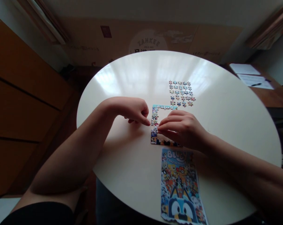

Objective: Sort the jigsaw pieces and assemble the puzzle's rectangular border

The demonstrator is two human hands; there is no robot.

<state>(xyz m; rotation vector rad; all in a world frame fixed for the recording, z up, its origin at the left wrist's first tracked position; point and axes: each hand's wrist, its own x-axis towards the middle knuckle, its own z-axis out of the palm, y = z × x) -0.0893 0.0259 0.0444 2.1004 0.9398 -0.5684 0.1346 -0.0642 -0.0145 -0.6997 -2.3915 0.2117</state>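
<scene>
A partly joined jigsaw puzzle border [154, 114] lies on the round white table, its left side split by a narrow gap. My right hand [182, 128] reaches over the border from the right, fingertips pinched on a small puzzle piece [155, 128] at that gap. My fingers partly cover the piece, and the hand hides much of the border's right side. From the left, my left hand [136, 111] holds nothing; one digit stretches to the border's left edge while the others curl loosely. Nearer me lies a colourful picture sheet [180, 184] headed "Bluey".
Loose puzzle pieces [181, 92] are laid out in rows beyond the border. The white table [122, 156] has a curved edge. At right, papers [255, 81] and a pen [256, 84] rest on a brown surface. Orange-brown panels [21, 103] stand at left.
</scene>
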